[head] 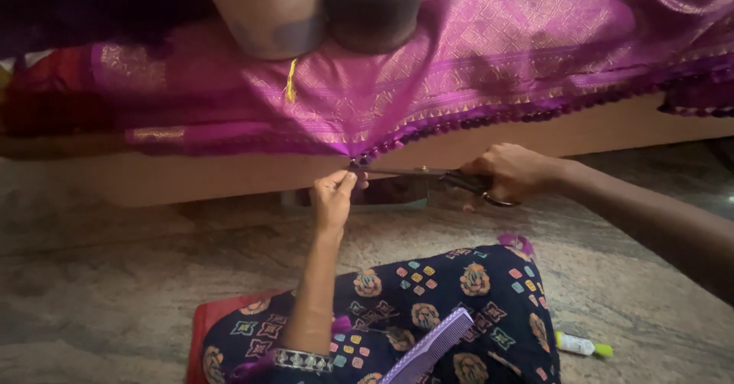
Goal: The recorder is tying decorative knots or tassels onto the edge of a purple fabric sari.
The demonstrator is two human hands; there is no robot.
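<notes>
I'm pinching the tassel tip at the fabric's edge with my left hand, fingers closed tight on it, pulling it down off the wooden ledge. My right hand is gripping the scissors, fingers through the handles, blades pointing left and reaching right up to my pinch. That's the risk: blades this close could be nicking my fingertips, or biting into the weave if the silk slips. The purple silk is shimmering, gold-patterned, beaded along its hem. A lilac plastic comb is lying on my patterned lap.
</notes>
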